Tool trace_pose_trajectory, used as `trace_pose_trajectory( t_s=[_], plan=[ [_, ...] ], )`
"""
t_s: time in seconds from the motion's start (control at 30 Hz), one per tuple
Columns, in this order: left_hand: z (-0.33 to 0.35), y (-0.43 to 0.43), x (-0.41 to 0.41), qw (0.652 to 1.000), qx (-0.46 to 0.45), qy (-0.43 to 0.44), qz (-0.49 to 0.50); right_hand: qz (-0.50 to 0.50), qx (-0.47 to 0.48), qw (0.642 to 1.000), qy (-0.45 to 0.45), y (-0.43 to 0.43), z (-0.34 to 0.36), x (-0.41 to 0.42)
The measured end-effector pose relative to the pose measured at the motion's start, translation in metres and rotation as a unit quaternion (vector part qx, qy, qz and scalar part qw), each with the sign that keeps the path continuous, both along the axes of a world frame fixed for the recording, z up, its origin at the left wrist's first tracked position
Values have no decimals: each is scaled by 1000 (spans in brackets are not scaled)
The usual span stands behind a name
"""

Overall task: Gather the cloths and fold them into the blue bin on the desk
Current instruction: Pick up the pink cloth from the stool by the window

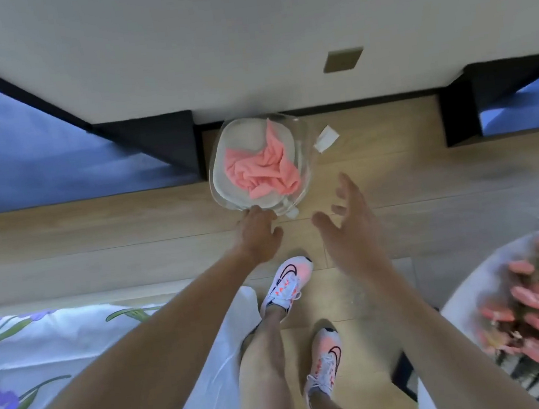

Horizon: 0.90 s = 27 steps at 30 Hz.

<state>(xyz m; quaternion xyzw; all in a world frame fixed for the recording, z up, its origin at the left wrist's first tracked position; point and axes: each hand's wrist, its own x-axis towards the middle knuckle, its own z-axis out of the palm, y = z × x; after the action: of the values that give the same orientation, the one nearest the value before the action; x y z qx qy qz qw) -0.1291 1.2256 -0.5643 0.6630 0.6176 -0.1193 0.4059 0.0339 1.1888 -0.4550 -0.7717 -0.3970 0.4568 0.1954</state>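
View from my head camera. The pink cloth [261, 164] lies crumpled on a grey-cushioned clear chair [219, 163] against the wall; its long axis runs from upper centre to lower right. My left hand [258, 236] touches the seat's front rim, fingers curled. My right hand [345, 225] hovers beside it, fingers spread wide, holding nothing.

Wood floor [95, 232] bears clear container [219, 163], shoes [291, 280].

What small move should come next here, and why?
Probably lower the right hand onto the pink cloth and pinch it. The cloth lies crumpled in the clear container on the floor, the left hand touches its rim, and the right hovers open, empty.
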Motion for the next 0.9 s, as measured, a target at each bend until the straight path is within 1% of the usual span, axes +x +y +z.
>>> trace_pose_trajectory(
  t_s=[0.07, 0.17, 0.3, 0.4, 0.5, 0.6, 0.67, 0.8, 0.9],
  plan=[
    [-47, 21, 1, 999, -1, 39, -30, -15, -10, 1000, 11, 4, -31, 3],
    [-100, 43, 4, 994, 4, 87, -70, -53, -29, 998, 33, -1, -66, 8],
    [-157, 64, 14, 982, -39, 147, -115, -95, -48, 993, 45, -18, -101, 19],
    [-179, 71, 20, 970, -87, 177, -144, -117, -51, 990, 55, -31, -112, 24],
    [-180, 74, 21, 967, -75, 190, -153, -136, -52, 988, 58, -39, -110, 26],
    [-146, 81, 13, 979, -22, 171, -110, -151, -53, 985, 63, -42, -94, 29],
    [-104, 83, 7, 985, 31, 136, -99, -167, -53, 982, 64, -42, -69, 31],
    [7, 74, 3, 989, 130, 16, -74, -205, -35, 975, 74, -43, 2, 33],
    [102, 56, 16, 984, 150, -84, -51, -222, -13, 972, 73, -49, 64, 37]
  ],
)
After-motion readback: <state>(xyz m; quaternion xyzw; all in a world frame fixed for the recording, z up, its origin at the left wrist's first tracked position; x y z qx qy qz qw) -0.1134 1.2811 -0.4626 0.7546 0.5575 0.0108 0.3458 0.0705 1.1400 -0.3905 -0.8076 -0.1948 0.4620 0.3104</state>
